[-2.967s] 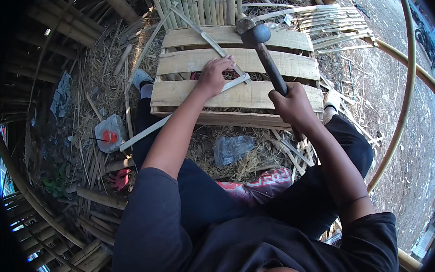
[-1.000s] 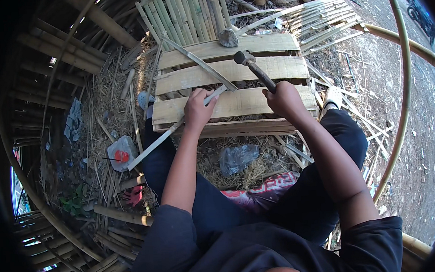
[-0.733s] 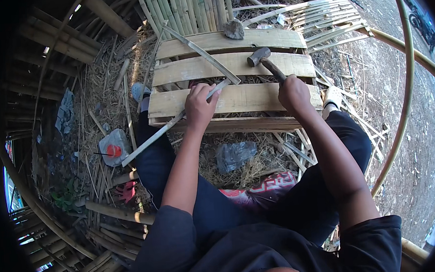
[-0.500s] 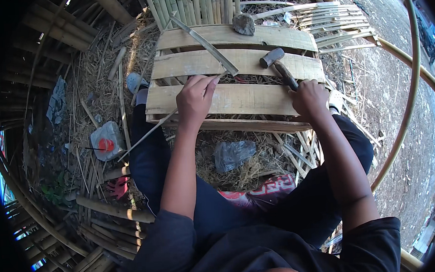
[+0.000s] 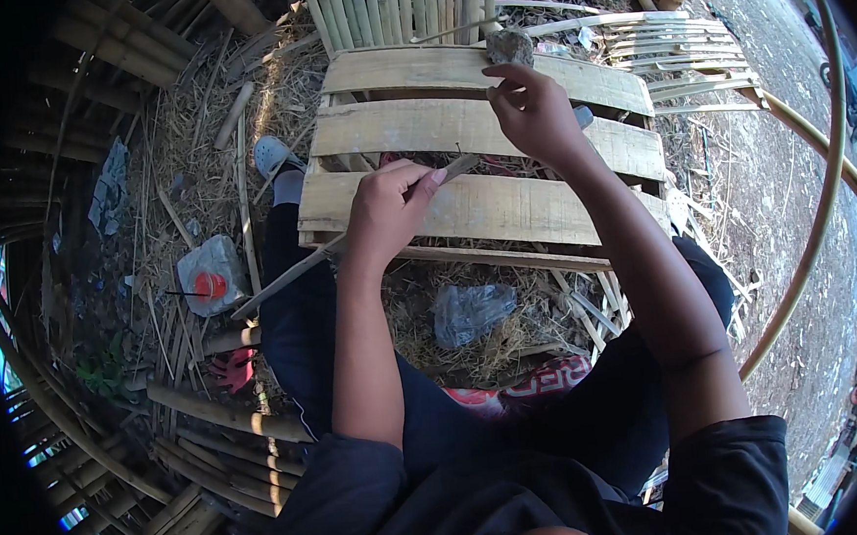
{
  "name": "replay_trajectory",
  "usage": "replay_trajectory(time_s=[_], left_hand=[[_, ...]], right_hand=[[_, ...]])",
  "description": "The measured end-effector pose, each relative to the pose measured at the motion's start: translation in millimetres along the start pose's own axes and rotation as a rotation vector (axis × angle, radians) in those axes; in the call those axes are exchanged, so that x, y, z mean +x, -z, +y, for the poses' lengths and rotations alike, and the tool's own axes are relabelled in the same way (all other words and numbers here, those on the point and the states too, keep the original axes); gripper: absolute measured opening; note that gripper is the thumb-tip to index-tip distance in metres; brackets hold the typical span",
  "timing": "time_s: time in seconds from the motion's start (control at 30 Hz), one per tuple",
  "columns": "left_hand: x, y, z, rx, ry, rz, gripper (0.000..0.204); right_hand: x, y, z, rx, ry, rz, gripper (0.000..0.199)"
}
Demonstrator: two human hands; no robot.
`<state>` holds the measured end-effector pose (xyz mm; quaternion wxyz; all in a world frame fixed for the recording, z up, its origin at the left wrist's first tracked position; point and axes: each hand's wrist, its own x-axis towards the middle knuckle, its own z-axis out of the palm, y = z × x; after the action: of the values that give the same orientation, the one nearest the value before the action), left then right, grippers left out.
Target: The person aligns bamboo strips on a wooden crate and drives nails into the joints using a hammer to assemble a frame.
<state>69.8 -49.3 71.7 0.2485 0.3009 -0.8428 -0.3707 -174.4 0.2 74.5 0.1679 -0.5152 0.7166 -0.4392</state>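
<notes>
My left hand [image 5: 386, 206] is closed around a thin bamboo strip [image 5: 297, 276]. The strip runs from beside my left knee, under my forearm, and its far end shows past my fingertips over the slatted wooden bench [image 5: 420, 126]. A thin upright bit, perhaps a nail, stands at that end. Over the bench's right half, my right hand [image 5: 537, 114] has its index finger stretched out and its other fingers loosely bent, with nothing visible in them. A grey stone [image 5: 510, 45] lies just beyond it. The hammer [image 5: 584, 117] is mostly hidden behind my right wrist.
Upright bamboo slats [image 5: 398, 9] rise behind the bench. A bamboo rack [image 5: 685, 51] stands at far right, beside a long curved pole [image 5: 818, 214]. A clear plastic bag [image 5: 473, 314] lies between my legs. A block with a red cup [image 5: 211, 281] sits at left, near bamboo poles.
My right hand has let go of the hammer and moved left and away, towards the stone. The split bamboo piece beyond my left hand no longer points to the far left.
</notes>
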Motion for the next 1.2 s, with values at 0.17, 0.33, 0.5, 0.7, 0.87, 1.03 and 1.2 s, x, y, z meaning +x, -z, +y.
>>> replay_trajectory(time_s=[0.17, 0.33, 0.5, 0.7, 0.87, 1.03, 1.2], left_hand=[[-9, 8, -22, -0.001, 0.049, 0.063, 0.024], [-4, 17, -12, -0.028, 0.116, 0.084, 0.023], [-5, 39, -14, -0.049, 0.070, 0.185, 0.026], [0, 51, -5, -0.086, 0.064, 0.191, 0.025], [-1, 56, -7, -0.104, 0.002, 0.284, 0.020], [-5, 64, -6, -0.118, -0.011, 0.342, 0.020], [-4, 71, -3, -0.121, -0.035, 0.362, 0.020]], right_hand=[[127, -17, -31, -0.615, 0.308, 0.329, 0.070], [242, -23, 14, -1.093, -0.277, -0.426, 0.061], [255, -23, 57, -1.227, -0.128, -0.811, 0.065], [271, -2, 92, -1.254, 0.000, -0.959, 0.056], [277, -6, 95, -0.954, -0.275, -0.834, 0.042], [273, -14, 68, -0.954, -0.198, -0.738, 0.044], [262, -21, 44, -1.034, -0.129, -0.654, 0.058]])
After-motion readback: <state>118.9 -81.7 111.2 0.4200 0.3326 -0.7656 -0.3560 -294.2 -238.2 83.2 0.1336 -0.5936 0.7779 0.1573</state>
